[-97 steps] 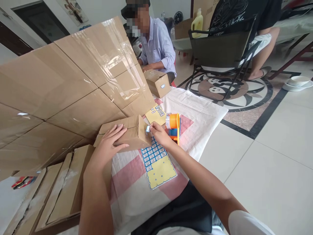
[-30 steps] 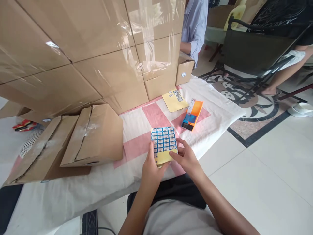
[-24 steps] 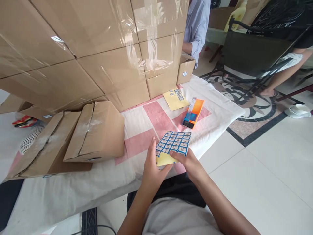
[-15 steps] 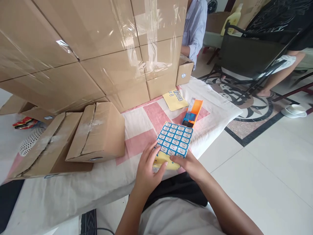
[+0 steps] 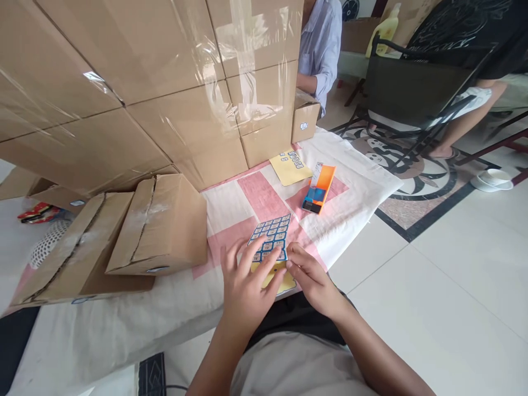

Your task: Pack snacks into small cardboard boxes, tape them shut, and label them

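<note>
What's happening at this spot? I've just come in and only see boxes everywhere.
A seated person presses the left hand flat on a sticker sheet lying on the pink-and-white cloth, while the right hand picks at its near edge. Taped cardboard boxes lie alongside, an orange tape dispenser beyond. Another person's sleeve shows behind the stack.

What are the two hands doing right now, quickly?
Left hand: open, fingers spread flat on the sticker sheet, pressing it to the cloth.
Right hand: fingertips pinched at the sheet's edge; whether it grips a sticker cannot be told.
</note>
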`<state>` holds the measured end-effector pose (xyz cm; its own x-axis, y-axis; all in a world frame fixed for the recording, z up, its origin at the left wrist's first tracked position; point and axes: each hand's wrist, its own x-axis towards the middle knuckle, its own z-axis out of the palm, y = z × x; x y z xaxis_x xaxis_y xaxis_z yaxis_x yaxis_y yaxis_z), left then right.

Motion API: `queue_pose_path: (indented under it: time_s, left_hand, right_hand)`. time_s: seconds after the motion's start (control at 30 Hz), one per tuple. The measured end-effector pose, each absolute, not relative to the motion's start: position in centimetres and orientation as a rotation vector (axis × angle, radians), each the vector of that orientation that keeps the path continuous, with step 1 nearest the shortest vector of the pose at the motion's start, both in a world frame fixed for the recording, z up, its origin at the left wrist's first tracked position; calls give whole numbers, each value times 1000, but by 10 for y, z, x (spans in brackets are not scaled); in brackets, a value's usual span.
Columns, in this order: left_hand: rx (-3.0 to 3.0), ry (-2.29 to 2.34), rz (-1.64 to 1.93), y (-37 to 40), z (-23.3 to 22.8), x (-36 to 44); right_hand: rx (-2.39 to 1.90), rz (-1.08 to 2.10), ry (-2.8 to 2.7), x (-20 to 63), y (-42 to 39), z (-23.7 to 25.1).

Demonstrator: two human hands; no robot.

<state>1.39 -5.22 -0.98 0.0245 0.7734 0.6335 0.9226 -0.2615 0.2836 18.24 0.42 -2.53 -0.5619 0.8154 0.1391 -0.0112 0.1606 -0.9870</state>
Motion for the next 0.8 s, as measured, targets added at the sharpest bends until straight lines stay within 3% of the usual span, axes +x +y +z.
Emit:
queue_pose_path:
  time_s: [0.13, 0.37, 0.57, 0.7, 0.8]
  left_hand:
    - [-2141, -1765, -1071, -48, -3, 13]
    - [-2267, -1872, -1584, -38, 0, 16]
    - [-1728, -2153, -2042, -34, -9, 24]
    - [-1546, -2121, -2037, -43, -18, 9]
    - [-1611, -2109, -1951, -53, -20, -18]
  right_hand:
    - [-689, 1406, -1864, 185, 6, -12]
    - [-714, 1165, -1933, 184, 6, -7]
    - [-899, 1072, -1802, 182, 19, -28]
    - [-1175, 968, -1759, 180, 68, -49]
    - [-1331, 695, -1880, 171, 102, -52]
